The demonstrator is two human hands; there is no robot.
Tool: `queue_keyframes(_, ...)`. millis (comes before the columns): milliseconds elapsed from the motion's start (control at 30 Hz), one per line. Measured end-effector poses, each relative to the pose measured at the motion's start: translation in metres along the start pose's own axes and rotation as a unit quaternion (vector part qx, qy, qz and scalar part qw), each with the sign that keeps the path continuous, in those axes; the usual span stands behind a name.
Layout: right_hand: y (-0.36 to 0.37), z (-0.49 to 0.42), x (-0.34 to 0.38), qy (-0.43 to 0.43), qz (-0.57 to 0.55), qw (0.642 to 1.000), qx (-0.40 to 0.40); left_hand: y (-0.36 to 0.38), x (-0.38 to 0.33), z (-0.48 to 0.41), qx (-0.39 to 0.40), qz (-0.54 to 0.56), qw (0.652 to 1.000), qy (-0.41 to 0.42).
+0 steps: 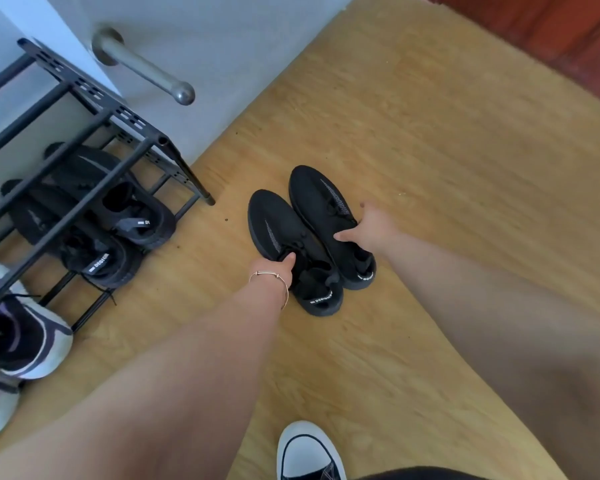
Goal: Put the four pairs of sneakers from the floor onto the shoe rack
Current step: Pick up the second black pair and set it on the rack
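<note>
Black sneakers [309, 237] sit side by side on the floor [430, 168]; left hand [274, 268] grips one, right hand [368, 226] grips the other, beside the rack [94, 109].

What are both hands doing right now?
Left hand: closed on the left black sneaker.
Right hand: closed on the right black sneaker.
</note>
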State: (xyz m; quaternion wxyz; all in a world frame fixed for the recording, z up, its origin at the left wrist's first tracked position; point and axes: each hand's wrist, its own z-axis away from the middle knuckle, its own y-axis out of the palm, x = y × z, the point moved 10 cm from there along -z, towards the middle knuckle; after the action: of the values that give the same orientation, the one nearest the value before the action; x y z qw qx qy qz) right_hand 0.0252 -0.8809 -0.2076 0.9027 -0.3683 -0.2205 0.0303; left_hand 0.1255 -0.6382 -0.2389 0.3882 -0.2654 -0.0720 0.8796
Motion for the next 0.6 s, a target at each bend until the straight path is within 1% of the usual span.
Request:
queue_keyframes(67,0.008,0.001,-0.006,0.022,-0.006,0.999,0.025,-0.010,-0.001,-0.005,-0.011,-0.044,0.999,0.014)
queue_keyframes(133,0.012,0.004,-0.007,0.019,-0.032,0.999,0.032,-0.016,-0.002,-0.009,-0.006,-0.065,0.997,0.026)
queue_keyframes(267,0.010,0.005,-0.011,0.017,-0.079,0.997,0.015,-0.019,-0.003,-0.008,-0.006,-0.037,0.998,0.052)
queue_keyframes(400,0.008,0.004,-0.012,0.016,-0.101,0.995,-0.007,-0.029,-0.006,-0.005,-0.010,-0.016,0.998,0.064)
queue_keyframes(533,0.008,0.010,-0.010,0.018,-0.128,0.992,-0.013,-0.046,-0.010,0.002,-0.029,-0.025,0.996,0.081)
queue_keyframes(600,0.006,0.016,-0.007,0.013,-0.146,0.989,-0.017,-0.051,-0.013,0.008,-0.027,-0.010,0.996,0.090)
